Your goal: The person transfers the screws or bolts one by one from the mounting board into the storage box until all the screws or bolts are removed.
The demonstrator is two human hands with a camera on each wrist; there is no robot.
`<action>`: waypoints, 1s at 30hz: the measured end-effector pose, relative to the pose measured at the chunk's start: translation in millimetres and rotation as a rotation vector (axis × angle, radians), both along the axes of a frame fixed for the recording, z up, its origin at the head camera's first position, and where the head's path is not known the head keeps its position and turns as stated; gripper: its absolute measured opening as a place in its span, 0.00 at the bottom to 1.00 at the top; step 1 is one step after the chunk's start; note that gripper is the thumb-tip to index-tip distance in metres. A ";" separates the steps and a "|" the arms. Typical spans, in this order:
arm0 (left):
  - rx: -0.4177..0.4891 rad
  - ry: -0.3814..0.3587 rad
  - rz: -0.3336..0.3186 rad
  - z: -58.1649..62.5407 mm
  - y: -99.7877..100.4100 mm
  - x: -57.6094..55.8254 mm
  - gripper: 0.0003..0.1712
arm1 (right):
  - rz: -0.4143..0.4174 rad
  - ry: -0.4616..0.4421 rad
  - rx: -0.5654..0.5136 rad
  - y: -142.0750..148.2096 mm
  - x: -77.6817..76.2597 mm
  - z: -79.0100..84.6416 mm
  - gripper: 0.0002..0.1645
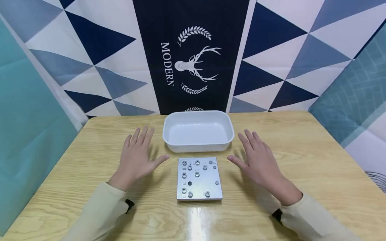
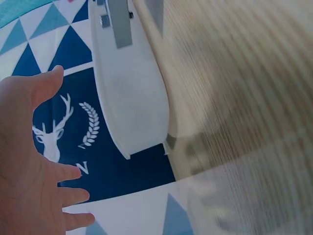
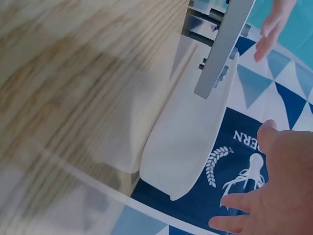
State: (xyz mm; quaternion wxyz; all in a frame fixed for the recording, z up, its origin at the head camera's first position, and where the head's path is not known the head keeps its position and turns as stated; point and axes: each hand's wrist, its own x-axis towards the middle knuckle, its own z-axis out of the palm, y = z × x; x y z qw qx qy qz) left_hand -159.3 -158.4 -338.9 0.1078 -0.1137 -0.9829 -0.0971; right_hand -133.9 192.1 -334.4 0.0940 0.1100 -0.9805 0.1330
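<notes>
A square silver metal plate [image 1: 200,184] studded with several socket-head screws lies in front of me, and one dark hexagonal hole shows in it. In the right wrist view, the plate [image 3: 225,49] appears edge-on, with screw ends sticking out beneath it. My left hand [image 1: 136,162] is held to the left of the plate, fingers spread and thumb pointing towards it. On the other side my right hand [image 1: 260,162] is spread in the same way, thumb towards the plate. Both hands hold nothing and cast shadows on the table.
Behind the plate stands a white rectangular basin [image 1: 197,148], with nothing visible inside. Both stand on a light wood-grain table [image 1: 144,217]. A patterned cloth [image 1: 199,20] with a deer-head print hangs at the table's far edge.
</notes>
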 end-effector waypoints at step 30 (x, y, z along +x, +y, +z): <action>0.170 -0.167 -0.031 0.2 16.0 -64.3 0.53 | 0.075 0.010 -0.019 -8.3 8.2 -0.9 0.48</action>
